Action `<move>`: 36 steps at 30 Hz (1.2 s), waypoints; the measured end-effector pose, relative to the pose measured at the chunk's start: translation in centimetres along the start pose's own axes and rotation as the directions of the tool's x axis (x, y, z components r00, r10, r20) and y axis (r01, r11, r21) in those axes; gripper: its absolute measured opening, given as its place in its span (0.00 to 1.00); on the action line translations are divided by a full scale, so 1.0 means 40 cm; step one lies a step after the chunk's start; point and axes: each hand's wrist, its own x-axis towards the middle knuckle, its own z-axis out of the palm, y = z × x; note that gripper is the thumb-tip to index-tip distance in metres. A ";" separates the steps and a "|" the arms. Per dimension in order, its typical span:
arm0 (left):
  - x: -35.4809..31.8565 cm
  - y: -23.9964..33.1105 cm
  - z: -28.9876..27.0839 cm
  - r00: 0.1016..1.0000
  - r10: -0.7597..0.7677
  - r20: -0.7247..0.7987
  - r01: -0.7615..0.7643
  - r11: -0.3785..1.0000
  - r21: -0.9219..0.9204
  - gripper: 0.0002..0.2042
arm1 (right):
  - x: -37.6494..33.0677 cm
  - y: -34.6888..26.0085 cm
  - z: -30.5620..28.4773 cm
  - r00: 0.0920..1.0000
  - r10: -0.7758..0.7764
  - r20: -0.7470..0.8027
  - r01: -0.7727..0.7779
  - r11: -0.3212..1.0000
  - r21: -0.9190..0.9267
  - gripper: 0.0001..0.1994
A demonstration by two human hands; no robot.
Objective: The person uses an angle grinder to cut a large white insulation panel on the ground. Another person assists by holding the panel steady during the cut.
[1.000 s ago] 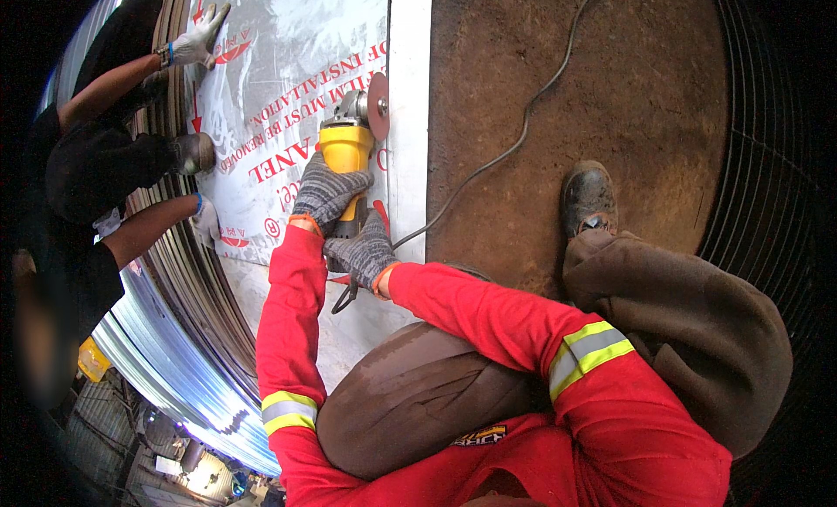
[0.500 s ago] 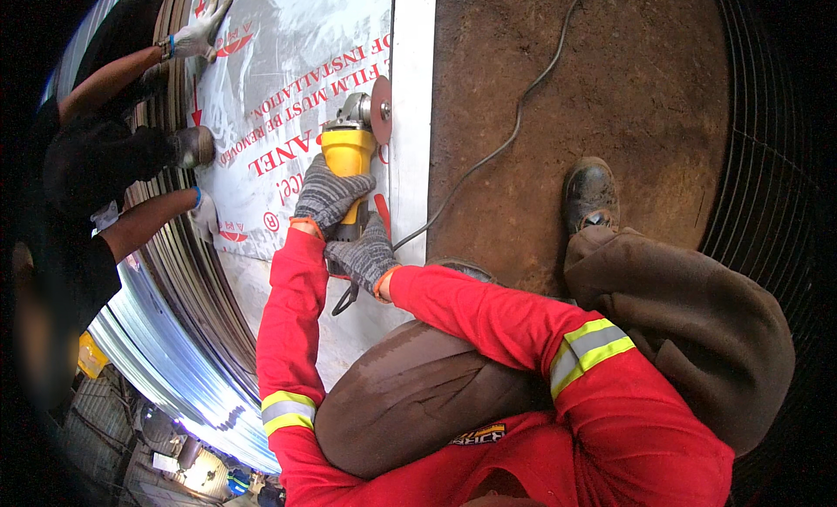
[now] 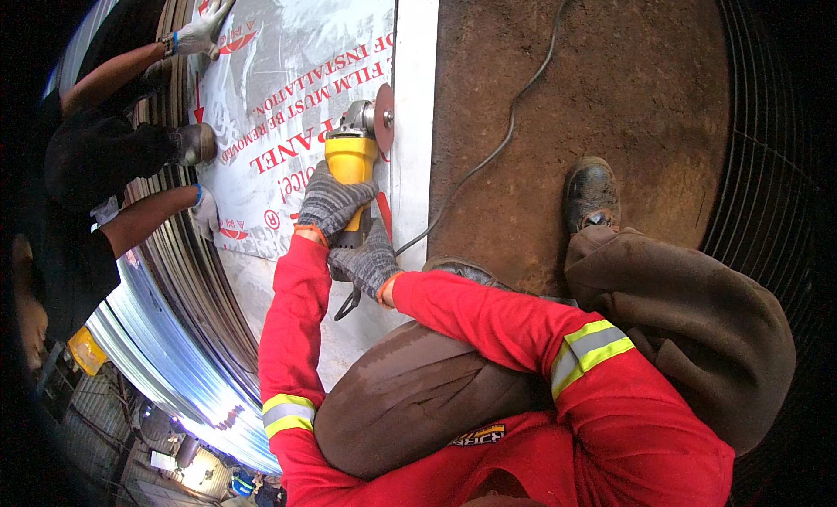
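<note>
Yellow-bodied angle grinder with a grey metal head (image 3: 350, 158) is held over the silvery, film-covered panel with red print (image 3: 323, 19), near the panel's right edge. Its thin reddish-brown disc (image 3: 384, 121) stands on edge close to the dark line (image 3: 392, 180) that borders the white strip (image 3: 414, 88); whether it spins or touches the sheet cannot be told. Judged technique: align the disc with that line, feed lightly and evenly, avoid twisting, and leave the black cord loop (image 3: 347, 305) well behind the disc. One co-worker's white work glove (image 3: 202, 29) rests by the panel's left edge, well apart from the disc; that spacing seems worth preserving. Pose: left hand, in a grey knit glove with orange cuff (image 3: 336, 202), grasps the yellow housing, arm reaching forward. Right hand, gloved alike (image 3: 368, 261), grips the grinder's rear just behind, forearm slanting in from lower right. Two-handed hold should help resist kickback.
</note>
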 end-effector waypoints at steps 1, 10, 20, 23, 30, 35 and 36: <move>-0.004 -0.005 0.000 1.000 -0.006 -0.002 0.006 1.000 0.010 0.26 | -0.003 0.006 0.000 1.000 -0.025 0.006 0.025 1.000 0.004 0.33; -0.013 -0.055 0.032 1.000 0.013 -0.017 -0.013 1.000 -0.012 0.27 | -0.002 0.057 -0.025 0.998 -0.038 0.050 0.036 0.999 0.034 0.33; -0.102 -0.065 0.049 0.987 0.124 -0.100 -0.105 0.979 0.177 0.31 | -0.027 0.149 -0.058 0.997 -0.020 0.069 0.026 0.996 -0.082 0.35; -0.177 -0.047 0.030 0.994 0.107 -0.031 -0.112 0.958 -0.263 0.30 | -0.050 0.207 -0.051 0.982 -0.144 0.125 0.151 0.987 -0.050 0.36; -0.209 -0.079 -0.017 0.983 0.134 -0.125 -0.169 0.926 -0.337 0.30 | -0.049 0.223 -0.035 0.959 -0.168 0.229 0.164 0.986 0.039 0.36; -0.174 -0.143 -0.004 0.968 0.159 -0.194 -0.225 0.892 -0.392 0.32 | -0.052 0.178 -0.017 0.932 -0.230 0.282 0.231 0.973 0.029 0.30; -0.166 -0.149 0.003 0.961 0.178 -0.213 -0.248 0.893 -0.374 0.32 | -0.051 0.174 -0.016 0.929 -0.248 0.275 0.253 0.967 0.014 0.29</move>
